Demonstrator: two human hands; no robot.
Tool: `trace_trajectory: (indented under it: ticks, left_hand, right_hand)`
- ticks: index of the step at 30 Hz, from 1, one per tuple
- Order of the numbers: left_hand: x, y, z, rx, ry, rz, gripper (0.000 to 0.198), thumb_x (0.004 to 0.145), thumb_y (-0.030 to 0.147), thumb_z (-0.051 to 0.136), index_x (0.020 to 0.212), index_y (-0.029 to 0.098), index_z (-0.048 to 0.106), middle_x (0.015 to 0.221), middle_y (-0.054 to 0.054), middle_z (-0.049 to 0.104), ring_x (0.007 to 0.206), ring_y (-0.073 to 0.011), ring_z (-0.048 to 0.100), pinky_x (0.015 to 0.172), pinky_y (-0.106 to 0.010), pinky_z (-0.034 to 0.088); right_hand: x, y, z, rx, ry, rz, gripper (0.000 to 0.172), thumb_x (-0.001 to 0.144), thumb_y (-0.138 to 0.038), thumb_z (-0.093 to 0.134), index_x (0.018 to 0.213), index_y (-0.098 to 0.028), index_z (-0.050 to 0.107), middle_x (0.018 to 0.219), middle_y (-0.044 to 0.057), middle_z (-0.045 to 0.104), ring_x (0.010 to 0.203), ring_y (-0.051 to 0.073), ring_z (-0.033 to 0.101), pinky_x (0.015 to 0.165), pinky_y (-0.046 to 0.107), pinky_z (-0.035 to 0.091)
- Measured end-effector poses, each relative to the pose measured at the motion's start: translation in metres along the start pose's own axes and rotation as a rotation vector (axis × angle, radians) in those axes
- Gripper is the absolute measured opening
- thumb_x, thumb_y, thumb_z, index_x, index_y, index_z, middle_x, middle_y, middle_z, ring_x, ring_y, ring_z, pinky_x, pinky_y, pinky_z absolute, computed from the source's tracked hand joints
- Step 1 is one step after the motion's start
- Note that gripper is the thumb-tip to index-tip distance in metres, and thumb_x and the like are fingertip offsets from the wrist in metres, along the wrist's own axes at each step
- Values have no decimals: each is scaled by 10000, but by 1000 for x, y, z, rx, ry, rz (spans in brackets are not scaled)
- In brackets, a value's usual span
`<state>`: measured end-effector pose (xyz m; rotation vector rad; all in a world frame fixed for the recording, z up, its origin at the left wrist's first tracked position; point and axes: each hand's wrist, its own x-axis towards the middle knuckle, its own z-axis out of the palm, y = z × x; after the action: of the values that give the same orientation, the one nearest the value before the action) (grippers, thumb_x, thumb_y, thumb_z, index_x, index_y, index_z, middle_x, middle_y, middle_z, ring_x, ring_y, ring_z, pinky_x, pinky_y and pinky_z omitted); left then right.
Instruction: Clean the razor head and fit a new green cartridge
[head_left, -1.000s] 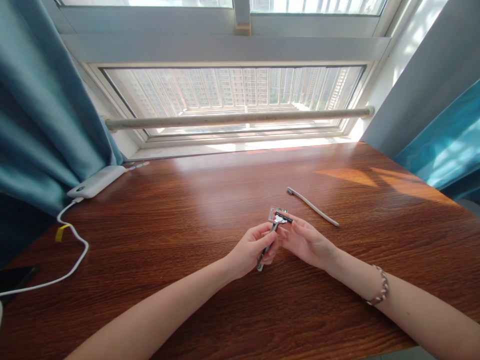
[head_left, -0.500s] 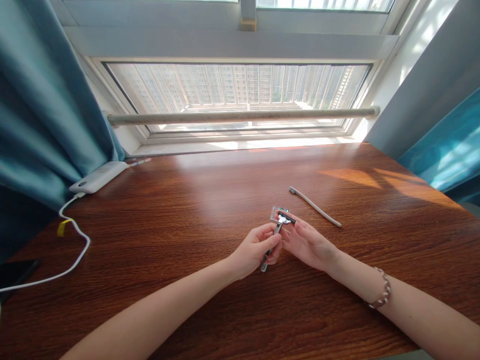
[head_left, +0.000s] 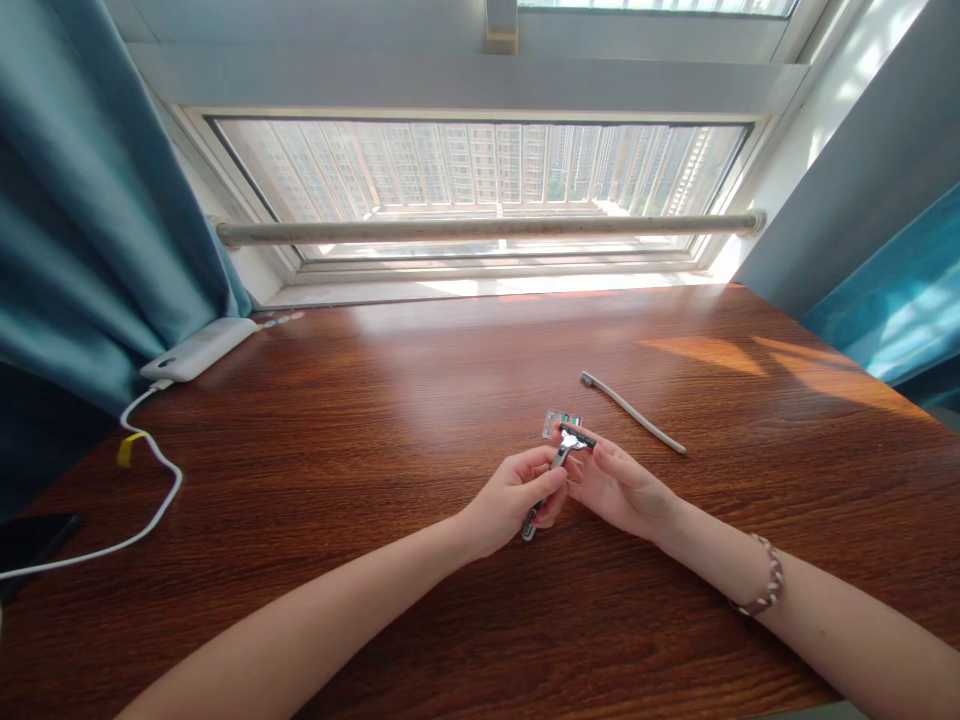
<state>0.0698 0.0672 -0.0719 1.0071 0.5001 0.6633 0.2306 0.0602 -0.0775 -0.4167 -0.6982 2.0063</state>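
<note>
My left hand (head_left: 517, 498) is closed round the handle of a razor (head_left: 560, 458), its head tilted up and away from me. My right hand (head_left: 619, 487) has its thumb and fingers on the razor's head, steadying it from the right. Just beyond the head is a clear plastic case (head_left: 552, 423) with green-marked pieces in it, partly hidden by the razor and fingers. On the tabletop past my right hand lies a white toothbrush (head_left: 637, 414), its dark bristles toward the window.
The brown wooden table (head_left: 360, 400) runs up to the window. A white power bank (head_left: 201, 350) with a white cable (head_left: 178, 480) sits by the curtain at the left. A dark flat object (head_left: 37, 545) lies at the left edge. A pale bar (head_left: 487, 232) crosses the window.
Both hands keep nearly the same hold on the razor. The whole view has shifted very slightly, and the razor's head is turned a little.
</note>
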Motion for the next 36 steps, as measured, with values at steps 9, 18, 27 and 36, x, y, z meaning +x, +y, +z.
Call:
trace_trajectory:
  ticks: [9, 18, 27, 36]
  left_hand:
    - [-2, 9, 0, -108, -50, -41, 182, 838, 326, 462, 816, 147, 488, 491, 59, 353, 393, -32, 241, 385, -179, 164]
    - [-4, 8, 2, -166, -60, -2, 171, 851, 303, 436, 854, 151, 513, 507, 49, 358, 402, -38, 266, 391, -175, 180]
    - [-2, 4, 5, -98, -48, 18, 206, 830, 339, 481, 890, 143, 498, 543, 43, 393, 454, -52, 349, 437, -190, 269]
    - [-2, 1, 2, 30, -60, 26, 216, 837, 358, 458, 881, 147, 476, 543, 41, 418, 451, -54, 358, 433, -193, 275]
  right_hand:
    - [4, -9, -10, -42, 41, -23, 390, 644, -200, 723, 1018, -214, 616, 983, 22, 634, 860, 131, 553, 826, 282, 385]
    - [4, -8, -12, -15, 62, -11, 458, 628, -303, 740, 1053, -270, 574, 1047, 12, 602, 879, 149, 539, 823, 315, 387]
    - [2, -4, -9, -52, 6, 13, 449, 633, -332, 735, 1051, -289, 576, 966, 8, 607, 796, 125, 525, 787, 309, 396]
    - [1, -3, -10, -59, 2, 18, 453, 647, -314, 728, 1071, -274, 575, 991, 17, 605, 796, 115, 524, 804, 311, 387]
